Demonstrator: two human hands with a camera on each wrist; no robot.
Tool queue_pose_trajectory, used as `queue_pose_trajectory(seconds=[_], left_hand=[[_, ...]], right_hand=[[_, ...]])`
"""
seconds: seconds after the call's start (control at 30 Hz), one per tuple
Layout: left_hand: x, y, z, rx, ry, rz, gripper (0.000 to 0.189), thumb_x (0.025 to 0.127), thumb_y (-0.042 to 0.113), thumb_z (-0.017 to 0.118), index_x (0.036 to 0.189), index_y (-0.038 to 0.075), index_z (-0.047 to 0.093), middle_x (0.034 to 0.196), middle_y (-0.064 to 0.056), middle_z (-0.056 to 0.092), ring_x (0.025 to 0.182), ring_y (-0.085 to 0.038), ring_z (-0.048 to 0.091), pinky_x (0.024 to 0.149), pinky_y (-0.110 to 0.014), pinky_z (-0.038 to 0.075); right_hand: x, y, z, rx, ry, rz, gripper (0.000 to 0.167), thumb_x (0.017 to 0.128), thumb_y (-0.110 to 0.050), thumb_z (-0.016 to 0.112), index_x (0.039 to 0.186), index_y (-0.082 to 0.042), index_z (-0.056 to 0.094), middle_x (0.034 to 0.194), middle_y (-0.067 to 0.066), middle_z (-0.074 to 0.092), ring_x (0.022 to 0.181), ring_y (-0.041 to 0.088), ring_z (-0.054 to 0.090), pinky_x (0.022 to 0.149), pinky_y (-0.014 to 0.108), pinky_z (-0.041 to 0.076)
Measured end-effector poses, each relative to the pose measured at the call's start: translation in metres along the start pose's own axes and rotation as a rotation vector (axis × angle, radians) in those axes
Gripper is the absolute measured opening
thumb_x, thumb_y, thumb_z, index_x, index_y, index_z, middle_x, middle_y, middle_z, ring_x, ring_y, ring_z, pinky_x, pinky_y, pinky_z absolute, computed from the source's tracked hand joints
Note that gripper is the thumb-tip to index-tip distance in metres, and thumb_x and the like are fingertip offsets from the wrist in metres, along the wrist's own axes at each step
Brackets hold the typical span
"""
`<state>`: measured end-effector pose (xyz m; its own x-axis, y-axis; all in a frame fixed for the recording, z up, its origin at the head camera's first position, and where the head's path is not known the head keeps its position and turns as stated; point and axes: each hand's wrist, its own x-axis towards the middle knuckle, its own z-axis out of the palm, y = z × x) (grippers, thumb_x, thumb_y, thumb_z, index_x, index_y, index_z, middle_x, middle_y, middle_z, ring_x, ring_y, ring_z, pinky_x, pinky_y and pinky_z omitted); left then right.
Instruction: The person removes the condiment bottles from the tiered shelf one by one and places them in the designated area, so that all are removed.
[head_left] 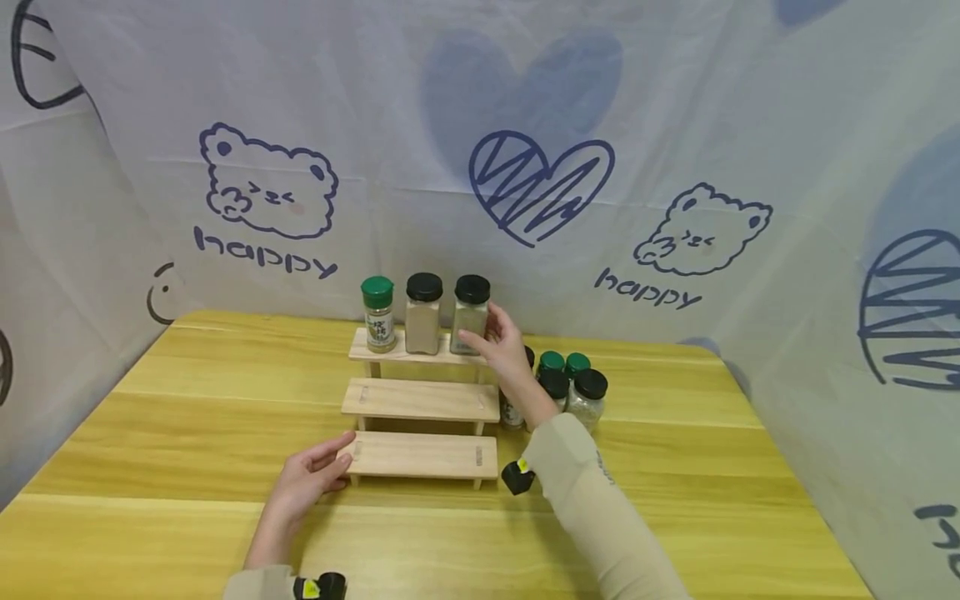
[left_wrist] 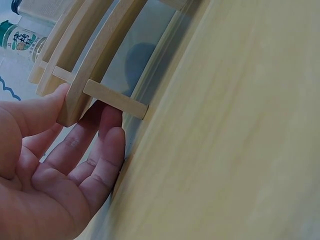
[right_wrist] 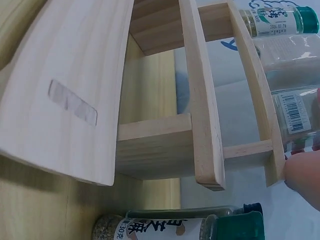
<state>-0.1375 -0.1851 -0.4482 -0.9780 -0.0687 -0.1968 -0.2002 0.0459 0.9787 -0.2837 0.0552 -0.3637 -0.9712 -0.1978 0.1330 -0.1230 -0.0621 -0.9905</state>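
Observation:
A three-step wooden rack (head_left: pixel 420 400) stands on the table. At the right end of its top step, my right hand (head_left: pixel 512 354) grips a clear spice jar (head_left: pixel 470 319) with a black lid, thumb in front and fingers around the far side. In the right wrist view a barcode label shows on this jar (right_wrist: pixel 295 112). My left hand (head_left: pixel 306 477) holds the left end of the lowest step; the left wrist view shows the thumb against the board's edge and fingers beneath. Left of the gripped jar stand another black-lidded jar (head_left: pixel 423 321) and a green-capped spice bottle (head_left: pixel 378 317).
Right of the rack several more jars cluster on the table, including a black-lidded jar (head_left: pixel 587 398) and a green-capped one (head_left: pixel 577 363); the right forearm partly covers them. A printed cloth (head_left: pixel 405 100) hangs behind the table (head_left: pixel 225 400).

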Motion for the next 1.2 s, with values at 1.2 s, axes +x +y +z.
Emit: queue_pose_trajectory(seconds=[1.2], left_hand=[[0.001, 0.001, 0.000, 0.004, 0.017, -0.018, 0.042, 0.090, 0.008, 0.054, 0.129, -0.002, 0.043, 0.133, -0.022, 0.038, 0.096, -0.015, 0.054, 0.075, -0.028, 0.049]], right_hand=[[-0.014, -0.016, -0.007, 0.022, 0.143, -0.109, 0.051, 0.073, 0.008, 0.068, 0.120, 0.005, 0.048, 0.109, 0.015, 0.054, 0.097, 0.022, 0.050, 0.079, 0.025, 0.045]])
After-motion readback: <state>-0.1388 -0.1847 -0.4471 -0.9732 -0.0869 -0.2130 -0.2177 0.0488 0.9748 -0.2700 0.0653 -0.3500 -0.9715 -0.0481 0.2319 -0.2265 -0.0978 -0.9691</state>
